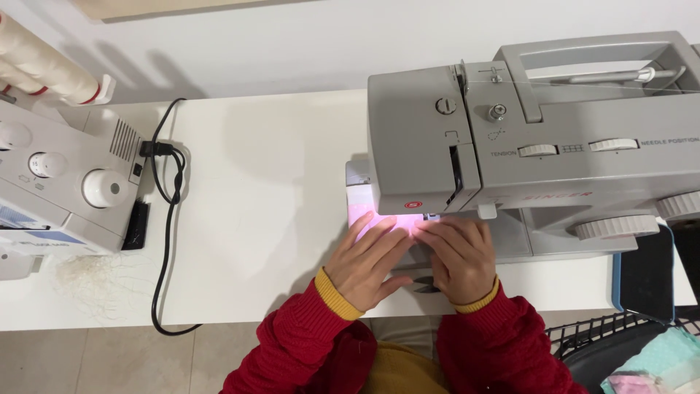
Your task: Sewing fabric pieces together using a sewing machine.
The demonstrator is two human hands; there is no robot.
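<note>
Sleeves: red knitted, with mustard-yellow cuffs, nearest the viewer at the table's front edge.
Left hand (364, 264): flat, palm down, fingers spread and reaching forward onto the lit work; it grips nothing.
Right hand (461, 257): flat, palm down, fingers close together and angled toward the left hand; the fingertips of both nearly meet under the machine head.
Scissors (423, 281): small and dark, lying on the table between the two wrists, only partly seen.
Fabric piece (362, 211): pale, washed pink by the machine's lamp, lying flat on the machine bed beneath both hands, just in front of the needle area; the needle itself is hidden.
Handling, by my judgement: thin, light and limp cloth, likely to slide on the smooth bed and to pucker if pushed; best held by flat fingertip pressure on either side of the seam line, not pinched.
Sewing machine (569, 138): grey, with dials and a carrying handle, standing on the white table (277, 182).
Black cable (171, 219): looped on the table, well left of the hands.
Second machine (65, 182): white, at the far left, with loose thread scraps in front.
Thread cone (44, 62): cream, far left corner.
</note>
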